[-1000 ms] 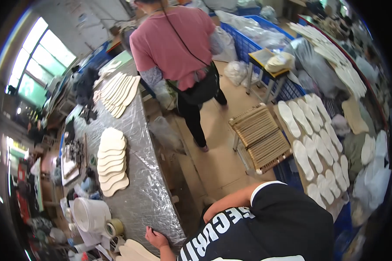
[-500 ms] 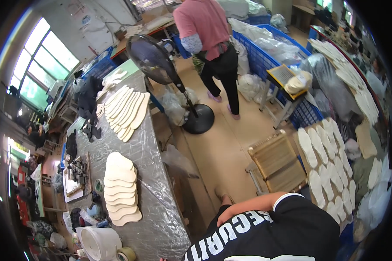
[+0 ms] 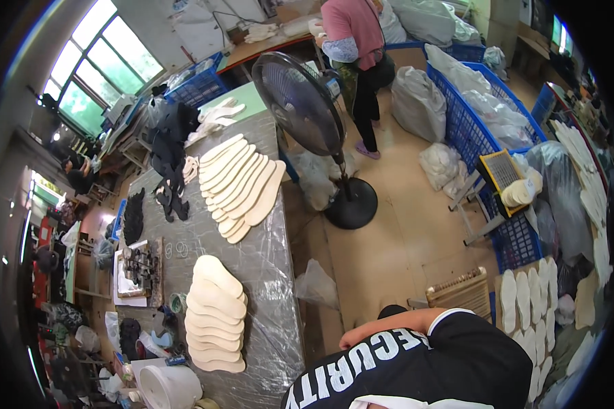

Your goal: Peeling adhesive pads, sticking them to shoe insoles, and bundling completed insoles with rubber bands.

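Note:
Neither of my hands is in view. My right arm (image 3: 396, 326) comes out of a black short sleeve (image 3: 481, 341) and bends, and its hand is hidden below the shirt's edge. To my left is a table (image 3: 269, 266) wrapped in shiny plastic film. On its near part lies an overlapping row of cream foot-shaped insoles (image 3: 215, 313). Farther back, a second fan of similar insoles (image 3: 239, 187) spreads toward the aisle side. A white bucket (image 3: 170, 387) stands at the table's near left corner.
A black pedestal fan (image 3: 300, 102) stands beside the table. Past it, a person in pink (image 3: 351, 31) is at the back bench. On the right are a wooden stool (image 3: 460, 293), blue crates (image 3: 457, 105) with plastic bags, and a board of insoles (image 3: 525, 300).
My view has swung left, so the table and fan sit farther right. The person in pink has stepped away toward the back bench. A fingertip at the lower edge is gone from view.

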A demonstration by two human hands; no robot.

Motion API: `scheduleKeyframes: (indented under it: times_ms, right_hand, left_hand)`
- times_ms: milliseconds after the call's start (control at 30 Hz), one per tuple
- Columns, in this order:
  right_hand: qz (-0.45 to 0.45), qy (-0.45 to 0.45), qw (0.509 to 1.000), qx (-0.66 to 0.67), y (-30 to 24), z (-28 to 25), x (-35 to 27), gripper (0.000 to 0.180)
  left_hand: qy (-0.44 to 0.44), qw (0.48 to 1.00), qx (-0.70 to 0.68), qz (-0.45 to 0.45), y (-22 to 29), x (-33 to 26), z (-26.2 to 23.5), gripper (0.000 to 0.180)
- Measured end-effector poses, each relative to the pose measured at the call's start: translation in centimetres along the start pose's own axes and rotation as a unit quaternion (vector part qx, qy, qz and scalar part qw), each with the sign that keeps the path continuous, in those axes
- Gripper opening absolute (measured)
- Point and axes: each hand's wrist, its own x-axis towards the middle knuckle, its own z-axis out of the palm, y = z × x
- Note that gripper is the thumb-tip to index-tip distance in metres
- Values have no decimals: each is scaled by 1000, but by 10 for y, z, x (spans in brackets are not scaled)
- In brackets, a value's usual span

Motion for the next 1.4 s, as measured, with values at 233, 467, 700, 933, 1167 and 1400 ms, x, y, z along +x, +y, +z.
scheduleKeyframes:
  times_ms: [233, 467, 700, 933, 1167, 1400]
  right_hand:
    - [-28, 55, 994, -91, -16, -120, -34, 22]
    - [-45, 158, 970, -180, -51, -263, -110, 22]
    - [-6, 205, 953, -221, -53, -315, -178, 22]
    - [14, 253, 939, -234, -44, -330, -222, 22]
    - [25, 308, 921, -239, -28, -362, -292, 22]
    - [34, 312, 927, -203, 17, -433, -398, 21]
  left_hand:
    - [14, 1000, 0, 10, 72, 124, 11, 34]
    - [27, 998, -17, 54, 183, 296, 21, 34]
    - [-35, 997, -51, 51, 266, 347, 44, 35]
    - [-115, 990, -55, 56, 314, 382, 50, 36]
    - [-190, 979, -43, 67, 392, 418, 48, 37]
    - [-246, 967, -67, 0, 509, 398, 72, 39]
